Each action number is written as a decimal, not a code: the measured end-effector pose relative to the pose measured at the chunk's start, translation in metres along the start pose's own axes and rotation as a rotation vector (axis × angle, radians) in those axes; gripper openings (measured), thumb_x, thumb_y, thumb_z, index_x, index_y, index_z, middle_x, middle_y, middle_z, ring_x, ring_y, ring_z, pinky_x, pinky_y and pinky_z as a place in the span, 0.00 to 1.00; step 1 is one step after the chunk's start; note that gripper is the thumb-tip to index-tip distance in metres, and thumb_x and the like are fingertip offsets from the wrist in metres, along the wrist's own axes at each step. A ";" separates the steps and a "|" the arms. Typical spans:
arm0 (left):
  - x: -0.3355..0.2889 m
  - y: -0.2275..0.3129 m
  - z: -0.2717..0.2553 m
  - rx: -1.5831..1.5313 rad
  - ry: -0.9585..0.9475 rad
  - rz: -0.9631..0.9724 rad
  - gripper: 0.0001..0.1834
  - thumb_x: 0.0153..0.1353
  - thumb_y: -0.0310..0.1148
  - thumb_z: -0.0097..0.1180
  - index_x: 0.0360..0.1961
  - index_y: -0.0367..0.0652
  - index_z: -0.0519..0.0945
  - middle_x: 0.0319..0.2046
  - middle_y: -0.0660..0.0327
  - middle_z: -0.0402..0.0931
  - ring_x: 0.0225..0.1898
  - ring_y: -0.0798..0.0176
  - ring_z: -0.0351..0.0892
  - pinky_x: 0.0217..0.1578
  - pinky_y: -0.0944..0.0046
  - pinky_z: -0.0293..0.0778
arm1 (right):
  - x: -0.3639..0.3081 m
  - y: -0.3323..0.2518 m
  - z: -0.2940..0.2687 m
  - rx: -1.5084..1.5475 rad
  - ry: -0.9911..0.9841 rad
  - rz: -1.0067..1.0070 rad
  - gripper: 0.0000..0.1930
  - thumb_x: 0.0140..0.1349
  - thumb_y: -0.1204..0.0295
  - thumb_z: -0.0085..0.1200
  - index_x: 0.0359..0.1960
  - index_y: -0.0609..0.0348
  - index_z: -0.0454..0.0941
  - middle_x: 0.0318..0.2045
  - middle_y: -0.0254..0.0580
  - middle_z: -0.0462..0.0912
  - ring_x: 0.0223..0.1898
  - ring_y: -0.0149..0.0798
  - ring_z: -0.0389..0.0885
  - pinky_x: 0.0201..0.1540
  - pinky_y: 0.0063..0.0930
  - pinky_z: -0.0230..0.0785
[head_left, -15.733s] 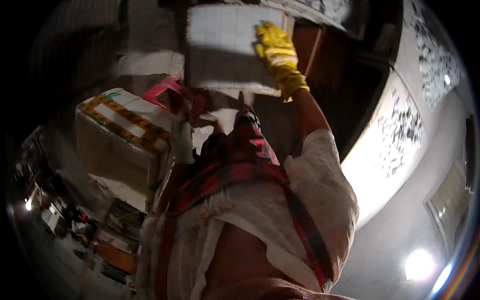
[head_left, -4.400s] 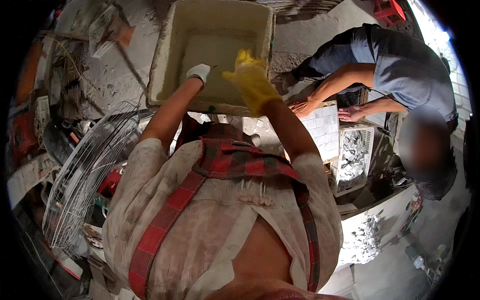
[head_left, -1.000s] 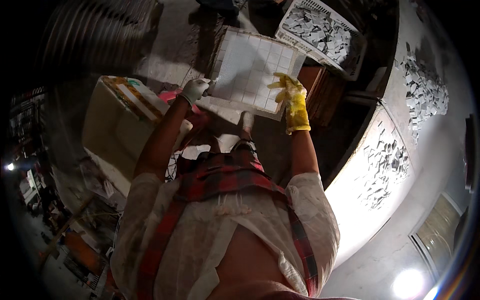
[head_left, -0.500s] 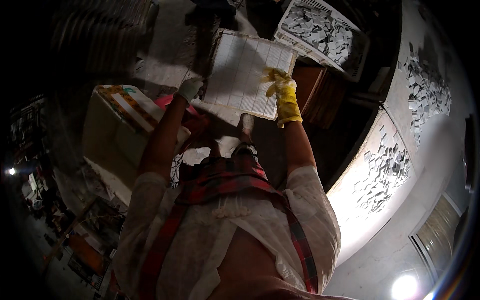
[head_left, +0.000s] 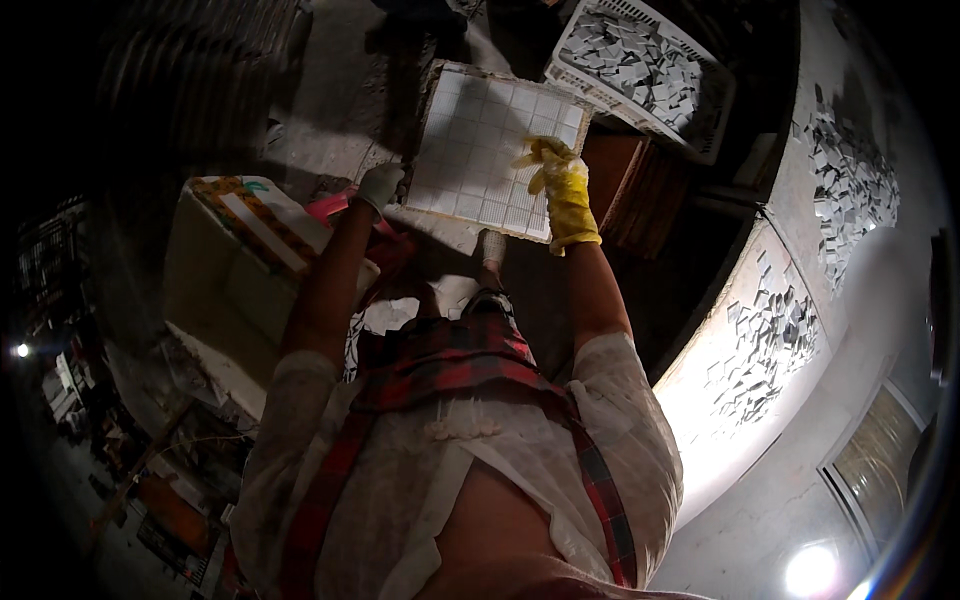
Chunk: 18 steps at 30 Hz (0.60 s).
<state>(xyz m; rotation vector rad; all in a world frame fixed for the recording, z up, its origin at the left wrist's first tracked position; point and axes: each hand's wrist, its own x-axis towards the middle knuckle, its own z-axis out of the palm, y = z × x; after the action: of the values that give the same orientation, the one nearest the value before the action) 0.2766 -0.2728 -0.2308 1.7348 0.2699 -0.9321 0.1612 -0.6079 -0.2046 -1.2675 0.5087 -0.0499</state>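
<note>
A square board (head_left: 470, 150) covered with a grid of pale tiles lies in front of me. My right hand (head_left: 562, 190), in a yellow rubber glove, is over its right part, fingers apart and slightly bent, with nothing visible in them. Whether the fingertips touch the tiles cannot be made out. Beside the board's left edge, my left hand (head_left: 380, 186) wears a pale glove and has its fingers curled closed. Anything inside that grip is hidden.
A white plastic crate (head_left: 640, 75) full of small grey and white tile pieces stands behind the board, right. Brown stacked boards (head_left: 640, 195) sit below it. More loose pieces (head_left: 765, 350) lie on the lit table at right. A large pale box (head_left: 235, 260) stands at left.
The right hand's fingers have drawn in a little over the tiles. My left hand remains closed beside the board, and the whole view has shifted slightly.
</note>
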 end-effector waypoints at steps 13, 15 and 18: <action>-0.075 -0.037 -0.001 0.973 0.365 0.686 0.16 0.61 0.34 0.50 0.49 0.45 0.79 0.41 0.51 0.78 0.42 0.47 0.79 0.42 0.51 0.75 | -0.006 -0.002 0.000 -0.058 0.068 0.070 0.15 0.63 0.71 0.49 0.47 0.70 0.77 0.36 0.45 0.84 0.21 0.32 0.77 0.28 0.21 0.69; -0.089 -0.041 0.002 1.217 0.353 0.754 0.16 0.61 0.33 0.50 0.51 0.49 0.78 0.45 0.55 0.76 0.41 0.49 0.80 0.38 0.51 0.76 | 0.001 0.001 -0.003 -0.033 0.088 0.099 0.15 0.63 0.73 0.48 0.47 0.70 0.78 0.37 0.44 0.83 0.23 0.32 0.77 0.30 0.21 0.69; -0.105 -0.030 0.014 1.350 0.238 0.544 0.17 0.61 0.31 0.48 0.51 0.50 0.77 0.44 0.56 0.76 0.41 0.50 0.79 0.39 0.51 0.76 | -0.003 -0.005 0.000 -0.007 0.090 0.085 0.14 0.63 0.73 0.49 0.46 0.70 0.78 0.38 0.43 0.82 0.27 0.31 0.78 0.32 0.21 0.69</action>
<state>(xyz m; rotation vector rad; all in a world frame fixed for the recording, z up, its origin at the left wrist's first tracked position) 0.1829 -0.2460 -0.1795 2.9066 -0.8586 -0.4486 0.1601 -0.6084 -0.1987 -1.2536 0.6406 -0.0337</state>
